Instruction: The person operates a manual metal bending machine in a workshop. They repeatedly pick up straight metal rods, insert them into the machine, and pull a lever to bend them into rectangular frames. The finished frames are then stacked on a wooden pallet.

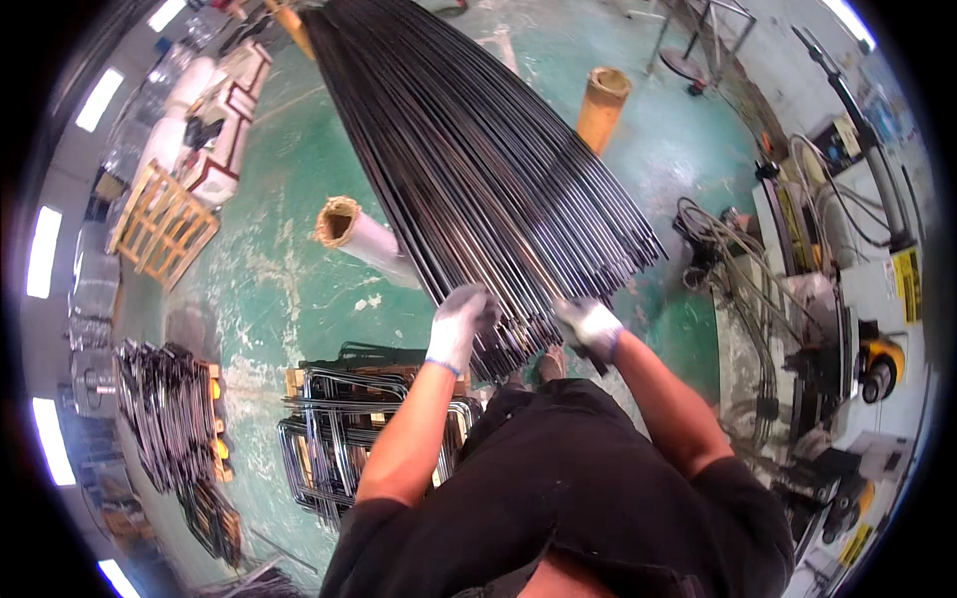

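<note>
1. A broad layer of long, dark metal rods (469, 149) runs from just in front of the person toward the top of the view, its near ends forming a slanted, uneven edge.
2. The left hand (467, 314), in a pale glove with a grey finger area and a blue cuff edge, is at the near ends of the rods on their left side, its fingers curled.
3. The right hand (588, 325), gloved alike, is at the near ends further to the right. The two hands are well apart, with rod ends between them; whether either is clamped on a rod, I cannot tell.
4. Left of the rods, a roll with a pale wrapping (374, 241) points its hollow end outward, its other end hidden by the rods. An orange-brown tube (604, 108) shows on their right side, also partly hidden.
5. Near the left forearm, bent metal frames (309, 434) with rounded corners lie piled on the green floor (269, 259).
6. Farther left is a heap of dark metal pieces (164, 414), and beyond it a wooden pallet (165, 227) leans at a tilt.
7. To the right stand machinery with hoses (748, 254) and a yellow-and-black device (881, 367).
</note>
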Available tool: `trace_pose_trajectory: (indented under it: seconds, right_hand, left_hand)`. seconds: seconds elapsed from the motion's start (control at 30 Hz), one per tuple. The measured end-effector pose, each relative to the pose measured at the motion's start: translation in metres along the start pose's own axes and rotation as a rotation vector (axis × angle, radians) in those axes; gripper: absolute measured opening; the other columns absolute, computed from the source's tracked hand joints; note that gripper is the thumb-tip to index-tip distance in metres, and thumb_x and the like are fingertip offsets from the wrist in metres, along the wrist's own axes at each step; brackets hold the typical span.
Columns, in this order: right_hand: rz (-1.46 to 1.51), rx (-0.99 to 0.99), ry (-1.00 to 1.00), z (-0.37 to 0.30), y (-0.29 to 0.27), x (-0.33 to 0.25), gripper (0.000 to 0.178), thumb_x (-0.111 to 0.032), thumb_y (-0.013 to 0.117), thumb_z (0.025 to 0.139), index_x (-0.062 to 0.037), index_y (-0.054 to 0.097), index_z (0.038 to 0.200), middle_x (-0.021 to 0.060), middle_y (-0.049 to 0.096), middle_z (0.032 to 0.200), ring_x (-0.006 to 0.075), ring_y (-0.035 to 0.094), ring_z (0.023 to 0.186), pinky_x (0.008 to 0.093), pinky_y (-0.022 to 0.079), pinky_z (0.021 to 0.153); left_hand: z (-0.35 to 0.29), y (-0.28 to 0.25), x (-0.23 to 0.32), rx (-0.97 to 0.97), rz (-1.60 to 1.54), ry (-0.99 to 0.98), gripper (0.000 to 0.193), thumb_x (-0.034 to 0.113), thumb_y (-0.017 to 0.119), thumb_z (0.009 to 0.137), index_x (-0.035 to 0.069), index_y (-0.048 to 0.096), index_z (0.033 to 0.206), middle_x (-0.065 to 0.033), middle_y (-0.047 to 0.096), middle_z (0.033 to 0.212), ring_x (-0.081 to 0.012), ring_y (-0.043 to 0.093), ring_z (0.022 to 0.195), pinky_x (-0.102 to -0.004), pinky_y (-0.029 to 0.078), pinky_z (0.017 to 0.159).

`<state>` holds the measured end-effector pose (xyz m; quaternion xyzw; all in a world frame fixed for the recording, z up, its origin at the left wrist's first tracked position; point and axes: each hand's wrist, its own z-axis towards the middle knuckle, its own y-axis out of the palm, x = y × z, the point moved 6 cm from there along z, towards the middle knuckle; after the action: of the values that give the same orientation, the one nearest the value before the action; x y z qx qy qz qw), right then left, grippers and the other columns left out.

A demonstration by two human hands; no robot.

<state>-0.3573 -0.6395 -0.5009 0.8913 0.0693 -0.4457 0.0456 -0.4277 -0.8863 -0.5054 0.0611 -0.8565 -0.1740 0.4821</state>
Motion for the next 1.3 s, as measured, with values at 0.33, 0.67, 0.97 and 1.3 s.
trace_pose_trajectory:
  seconds: [0.33,0.67,0.97,1.3]
  right_hand:
    - [-0.518,0.378,0.01,-0.083,-0.008,0.045,0.054,-0.046,0.078,0.086,0.0071,0.07,0.092,0.0324,0.066,0.081,0.0443,0.071,0.084,0.0486,0.054,0.076]
    - [-0.862,0.523,-0.005,0.132,0.068,-0.043,0.046,-0.037,0.081,0.081,-0.0021,0.073,0.109,0.025,0.075,0.111,0.0409,0.073,0.107,0.0469,0.059,0.095]
    - [-0.765,0.354,-0.043,0.151,0.074,-0.058,0.039,-0.03,0.069,0.085,0.0026,0.073,0.105,0.0305,0.073,0.11,0.0455,0.07,0.109,0.0459,0.057,0.097]
    - [-0.738,0.391,-0.12,-0.071,0.029,0.057,0.073,-0.051,0.071,0.093,0.0123,0.059,0.127,0.0311,0.072,0.109,0.0381,0.074,0.098,0.0467,0.057,0.085]
  left_hand:
    - [0.013,0.063,-0.027,-0.113,0.014,-0.135,0.029,0.012,0.061,0.104,-0.004,0.059,0.128,-0.0151,0.072,0.104,-0.0225,0.072,0.084,-0.0365,0.061,0.078]
    - [-0.077,-0.062,-0.007,0.21,-0.032,-0.039,0.029,0.008,0.061,0.102,-0.004,0.06,0.128,-0.0179,0.072,0.108,-0.0251,0.072,0.084,-0.0385,0.062,0.077]
    - [-0.116,-0.137,-0.035,0.431,-0.195,-0.036,0.024,0.01,0.059,0.104,0.0,0.063,0.126,-0.0167,0.071,0.105,-0.0265,0.071,0.083,-0.04,0.062,0.076]
    - [0.023,-0.044,-0.005,-0.01,-0.031,-0.12,0.027,0.02,0.061,0.106,0.0,0.06,0.123,-0.0129,0.07,0.1,-0.0215,0.071,0.082,-0.0378,0.059,0.071]
